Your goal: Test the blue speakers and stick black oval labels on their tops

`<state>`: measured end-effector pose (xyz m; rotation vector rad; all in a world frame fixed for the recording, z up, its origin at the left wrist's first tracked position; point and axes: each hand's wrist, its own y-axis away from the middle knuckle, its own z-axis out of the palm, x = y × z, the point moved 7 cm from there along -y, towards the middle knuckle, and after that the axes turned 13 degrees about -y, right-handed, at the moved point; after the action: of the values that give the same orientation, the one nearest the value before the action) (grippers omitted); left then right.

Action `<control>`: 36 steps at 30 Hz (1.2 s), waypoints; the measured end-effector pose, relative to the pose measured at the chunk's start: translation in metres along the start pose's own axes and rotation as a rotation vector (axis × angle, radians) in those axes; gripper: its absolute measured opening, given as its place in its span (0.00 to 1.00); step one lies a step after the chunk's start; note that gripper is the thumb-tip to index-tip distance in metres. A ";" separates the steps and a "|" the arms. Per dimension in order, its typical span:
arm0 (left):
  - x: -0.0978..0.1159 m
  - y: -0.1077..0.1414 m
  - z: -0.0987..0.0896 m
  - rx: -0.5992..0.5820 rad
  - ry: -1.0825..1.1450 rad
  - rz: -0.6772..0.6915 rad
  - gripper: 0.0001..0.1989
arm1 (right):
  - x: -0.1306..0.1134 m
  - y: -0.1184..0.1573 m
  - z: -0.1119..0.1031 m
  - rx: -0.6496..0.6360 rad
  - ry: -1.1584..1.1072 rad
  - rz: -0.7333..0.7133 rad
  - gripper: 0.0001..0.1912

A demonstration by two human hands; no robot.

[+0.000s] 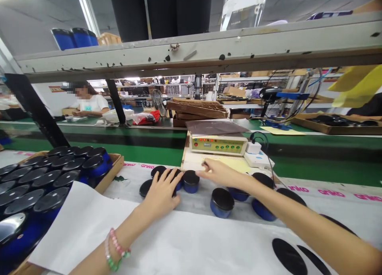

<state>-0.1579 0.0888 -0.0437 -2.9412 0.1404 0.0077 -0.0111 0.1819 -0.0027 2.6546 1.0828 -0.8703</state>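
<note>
The left hand (162, 187) has its fingers spread over several blue containers with black tops (222, 202), in front and to the left of the control box (219, 144). The right hand (219, 172) is curled just in front of the box; whether it pinches the small dark spot at its fingertips, one cannot tell. One container stands between the hands, and more stand around the right forearm, in front and to the right of the box. Nearer the wearer than the box lies white paper (191, 243), with black discs (289, 256) towards its right end. Well left of the box, a cardboard tray (115, 172) holds rows of similar containers. A dark sheet (213, 126) rests on the box. Behind the box is stacked cardboard (197, 109); farther left, a person in a white shirt (94, 104).
</note>
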 end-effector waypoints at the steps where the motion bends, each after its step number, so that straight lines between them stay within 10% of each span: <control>1: 0.002 0.001 -0.003 0.002 0.005 0.010 0.32 | 0.009 0.009 -0.013 0.010 0.044 0.022 0.14; 5: 0.047 0.000 -0.015 0.000 0.112 0.190 0.34 | 0.049 0.046 -0.042 -0.070 0.159 0.130 0.13; 14: 0.157 -0.024 0.006 -0.098 0.427 0.395 0.34 | 0.069 0.062 -0.029 -0.173 0.123 0.088 0.11; 22: 0.148 -0.038 0.004 -0.040 0.451 0.384 0.23 | 0.059 0.070 -0.051 -0.082 -0.063 -0.031 0.10; 28: 0.153 -0.079 0.015 -0.018 0.317 0.547 0.32 | 0.053 0.136 -0.142 0.195 -0.212 0.094 0.15; 32: 0.162 -0.088 0.025 -0.019 0.257 0.640 0.30 | 0.054 0.217 -0.210 0.724 0.121 0.170 0.19; 34: 0.165 -0.089 0.021 -0.004 0.225 0.648 0.29 | 0.052 0.231 -0.196 0.749 0.350 0.153 0.15; 36: 0.171 -0.089 0.011 0.013 0.191 0.638 0.25 | 0.059 0.218 -0.143 0.493 0.345 0.096 0.11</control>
<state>0.0206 0.1623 -0.0395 -2.7409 1.0843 -0.1783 0.2370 0.1063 0.0640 3.3333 0.8787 -0.7558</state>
